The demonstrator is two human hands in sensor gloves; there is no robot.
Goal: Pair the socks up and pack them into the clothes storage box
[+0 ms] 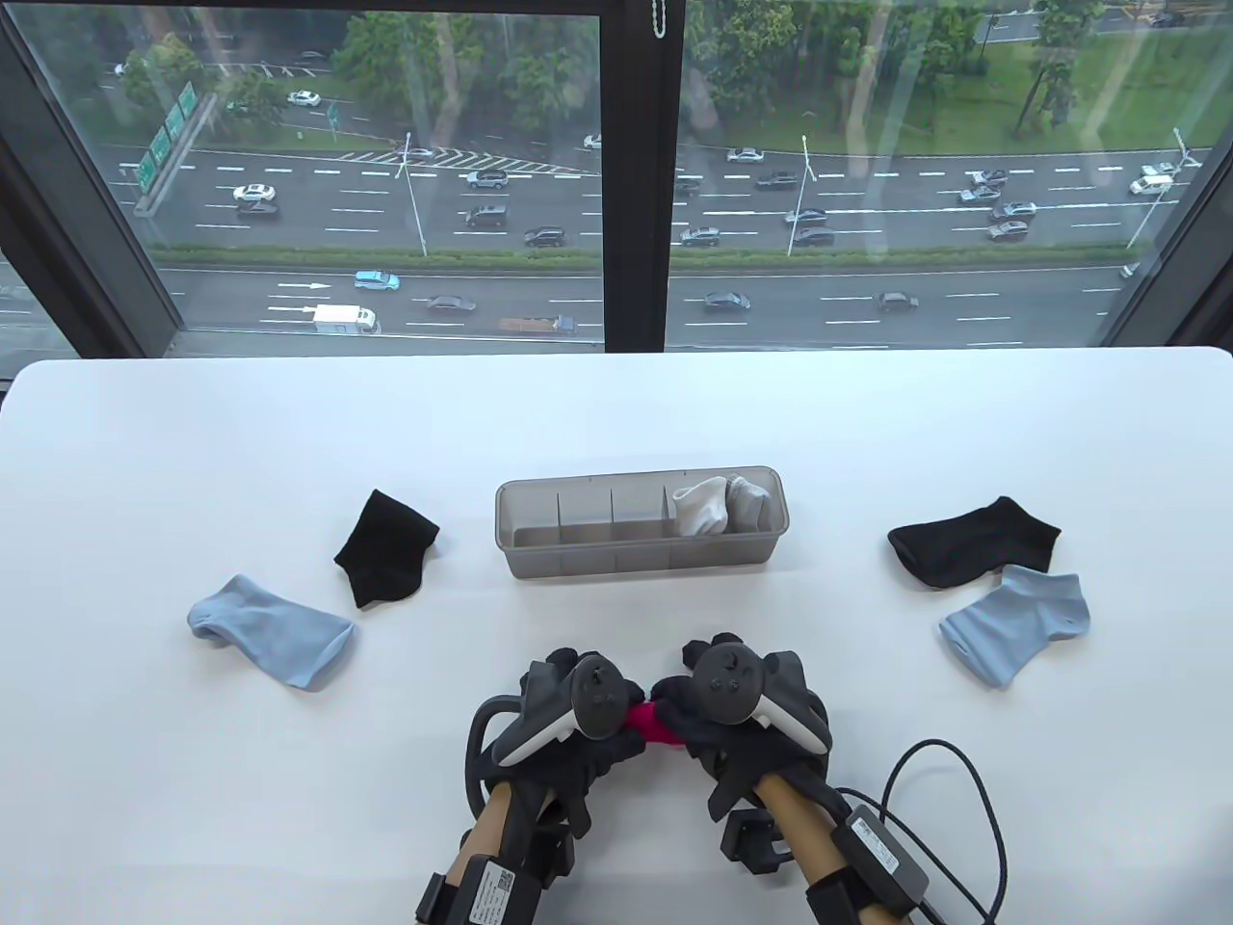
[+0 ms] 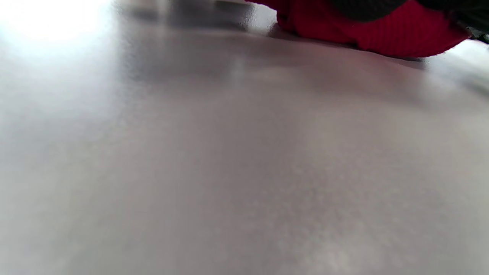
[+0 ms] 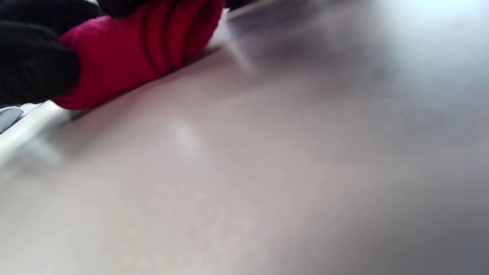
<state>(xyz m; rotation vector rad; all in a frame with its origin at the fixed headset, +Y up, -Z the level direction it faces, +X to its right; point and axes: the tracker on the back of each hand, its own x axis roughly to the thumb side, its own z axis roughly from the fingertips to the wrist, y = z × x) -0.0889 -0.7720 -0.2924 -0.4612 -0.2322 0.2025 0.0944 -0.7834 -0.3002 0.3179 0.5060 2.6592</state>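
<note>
Gripped between left hand (image 1: 568, 718) and right hand (image 1: 737, 708), fingers of both curled round it: red sock bundle (image 1: 653, 725), bunched and ribbed, pressed to white table (image 1: 616, 434) near its front edge. Beyond, grey divided storage box (image 1: 641, 564), white socks (image 1: 701, 508) tucked in a right-hand compartment. Either side, lying flat: black sock (image 1: 385, 547) and pale blue sock (image 1: 270, 629) left, black sock (image 1: 973, 542) and pale blue sock (image 1: 1016, 621) right.

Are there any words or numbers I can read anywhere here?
None can be read.
Green road signs outside the window: lettering too small.
White label on the left wrist strap: print and square code too small.
Socks and storage box: no writing shows.
</note>
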